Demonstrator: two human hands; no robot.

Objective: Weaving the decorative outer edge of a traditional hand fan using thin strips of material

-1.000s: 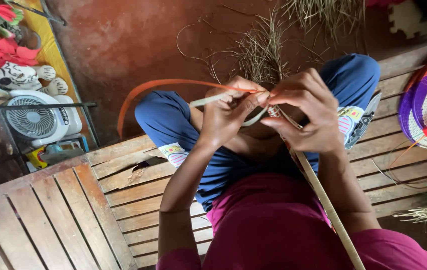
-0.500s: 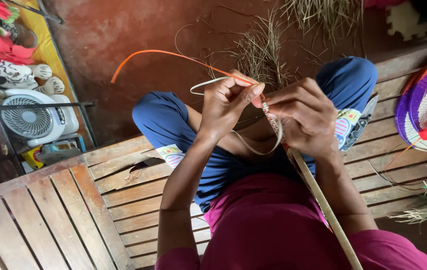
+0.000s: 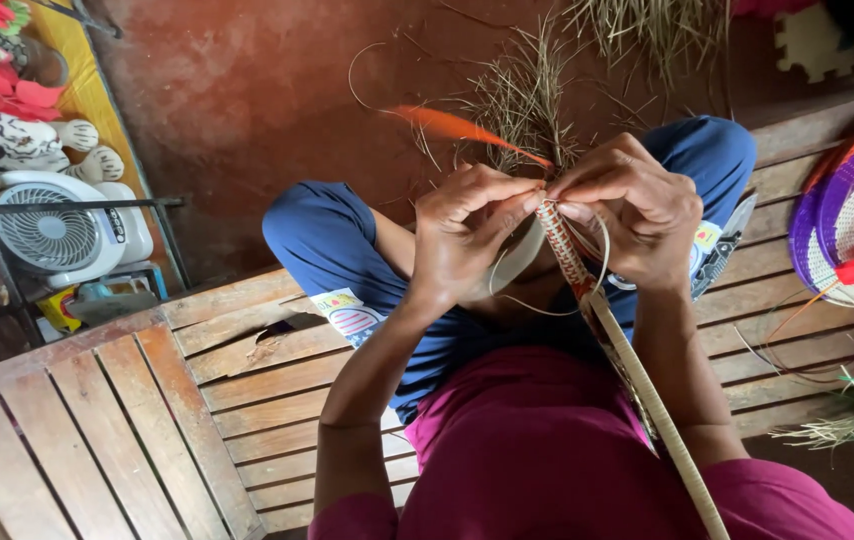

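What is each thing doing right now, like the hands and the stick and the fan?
Left hand: grip pinched on the orange strip.
Right hand: grip closed around the stick's top.
Orange strip: pulled out, trailing up to the left.
Stick: partly wrapped with patterned weaving near its top, bare lower down.
White fan: upright; running or not, cannot tell.
Woven basket: unfinished, loose strands trailing.

The slatted bench was bare, worn wood, matt and grainy. The floor looked like rough reddish earth or cement. A woven band appeared to be smooth plant fibre over a pale cane; the orange strip looked glossy. The fan was white plastic. Trousers were matt blue cloth.
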